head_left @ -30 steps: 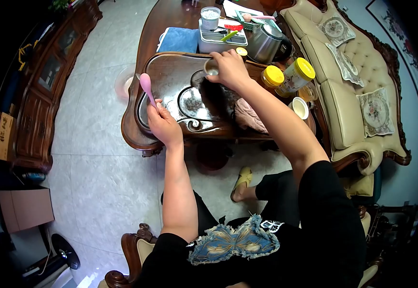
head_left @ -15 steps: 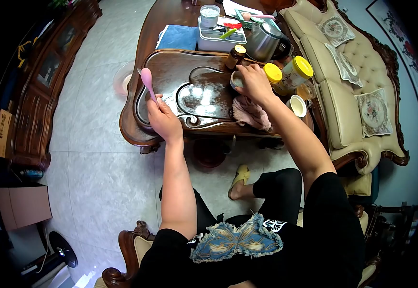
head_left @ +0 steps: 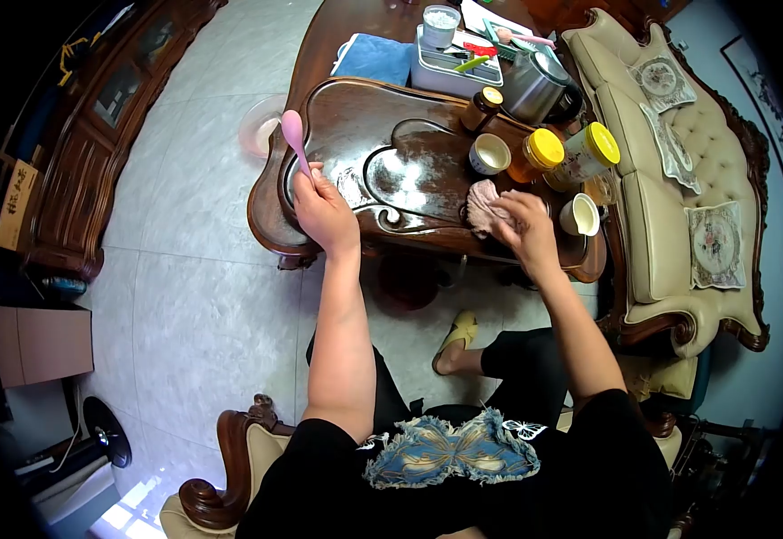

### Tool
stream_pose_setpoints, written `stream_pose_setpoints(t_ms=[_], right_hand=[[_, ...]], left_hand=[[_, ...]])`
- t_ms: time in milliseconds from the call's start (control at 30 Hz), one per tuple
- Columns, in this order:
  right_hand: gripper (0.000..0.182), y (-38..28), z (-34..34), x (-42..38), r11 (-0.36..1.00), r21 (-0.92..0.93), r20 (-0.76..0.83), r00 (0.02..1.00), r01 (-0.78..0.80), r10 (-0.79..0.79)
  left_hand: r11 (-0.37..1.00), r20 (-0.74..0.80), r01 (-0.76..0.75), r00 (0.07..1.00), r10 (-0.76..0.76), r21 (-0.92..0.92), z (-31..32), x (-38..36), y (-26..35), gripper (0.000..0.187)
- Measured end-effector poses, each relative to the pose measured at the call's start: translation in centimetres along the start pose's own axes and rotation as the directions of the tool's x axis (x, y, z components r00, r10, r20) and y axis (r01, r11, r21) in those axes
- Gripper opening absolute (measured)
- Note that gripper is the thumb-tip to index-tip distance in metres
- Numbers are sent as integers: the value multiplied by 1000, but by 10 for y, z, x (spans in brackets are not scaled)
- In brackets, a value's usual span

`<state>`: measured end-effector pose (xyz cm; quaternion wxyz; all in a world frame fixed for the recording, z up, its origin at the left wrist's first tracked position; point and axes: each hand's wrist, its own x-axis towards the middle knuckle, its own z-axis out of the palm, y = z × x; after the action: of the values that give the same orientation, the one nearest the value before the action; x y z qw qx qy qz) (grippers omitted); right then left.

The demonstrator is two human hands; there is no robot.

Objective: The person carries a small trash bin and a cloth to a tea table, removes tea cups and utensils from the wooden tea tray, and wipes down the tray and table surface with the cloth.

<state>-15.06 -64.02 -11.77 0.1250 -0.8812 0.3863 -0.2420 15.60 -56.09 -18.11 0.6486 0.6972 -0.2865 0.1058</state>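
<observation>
My left hand point(head_left: 327, 211) is closed around the handle of a pink spoon point(head_left: 293, 135), its bowl pointing up, over the left part of the carved wooden tea tray point(head_left: 342, 94). Near the tray's front right edge, my right hand point(head_left: 528, 229) has its fingers closed on a crumpled pinkish cloth point(head_left: 481, 207). Part of the cloth is hidden beneath the fingers. Just behind it stands a small patterned cup point(head_left: 489, 154). A white cup point(head_left: 580, 216) is to the right of my right hand.
Behind the cup are a dark yellow-lidded bottle point(head_left: 481, 110), an amber jar point(head_left: 535, 154) and a larger yellow-lidded canister point(head_left: 584, 157). A kettle point(head_left: 533, 87), a utensil box point(head_left: 454, 75) and a blue cloth point(head_left: 373, 59) lie farther back. A sofa point(head_left: 647, 229) borders the right.
My right hand has let go of the small cup and moved toward me onto the cloth. My left hand still holds the spoon. The whole view has shifted slightly.
</observation>
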Motion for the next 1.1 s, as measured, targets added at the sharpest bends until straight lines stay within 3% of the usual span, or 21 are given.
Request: stream_pose_setpoints(t_ms=[67,267,333,400,467,600,667,733,767,867,933,967,1067,1100], right_hand=[[46,13,15,-20,992,49,27,993,-115,114],[57,1,17,-7,988,-152,29,1000,2,2],[55,0,12,7,986,-134,205,971,-95,121],[49,-13,6,21,984,-164,222,969,-73,109],[38,-47,1,38,915,244,212,938,-321,273],[37,-78,24,98,978,206,-120,993,28,-3],[34,-95,34,137,987,162,-177,983,-21,50],[30,-75,64,180,998,49,-302,953,45,-29],[27,-65,78,195,999,-25,-347,937,33,-39],[41,-38,108,218,902,-324,-126,958,-286,258],[55,-28,132,213,855,-423,-64,951,-300,302],[62,-21,147,216,884,-294,-86,931,-363,354],[56,-3,192,222,893,-260,-384,888,-367,253],[56,-7,196,227,897,-257,-375,892,-361,251]], left_hand=[[999,-42,-41,998,41,0,3,0,-2,18],[998,-63,-55,996,56,5,2,3,-2,18],[1000,-53,-17,998,16,-18,-1,4,-3,18],[999,-51,-6,999,4,-32,-2,5,3,18],[999,-55,9,998,-11,-34,-4,5,3,19],[1000,-79,6,997,-7,-12,-5,5,-2,18],[998,-61,44,997,-47,-43,-6,5,0,18],[997,-55,62,996,-63,-35,-10,6,2,17],[996,-35,87,995,-88,-34,-12,6,2,17],[992,-17,122,992,-122,-21,-18,8,5,17],[994,-31,111,993,-111,-21,-20,11,3,17],[988,-4,152,988,-153,-33,-22,11,4,17],[993,-26,110,993,-111,-44,-22,10,1,17],[993,-25,106,994,-107,-50,-24,11,4,17]])
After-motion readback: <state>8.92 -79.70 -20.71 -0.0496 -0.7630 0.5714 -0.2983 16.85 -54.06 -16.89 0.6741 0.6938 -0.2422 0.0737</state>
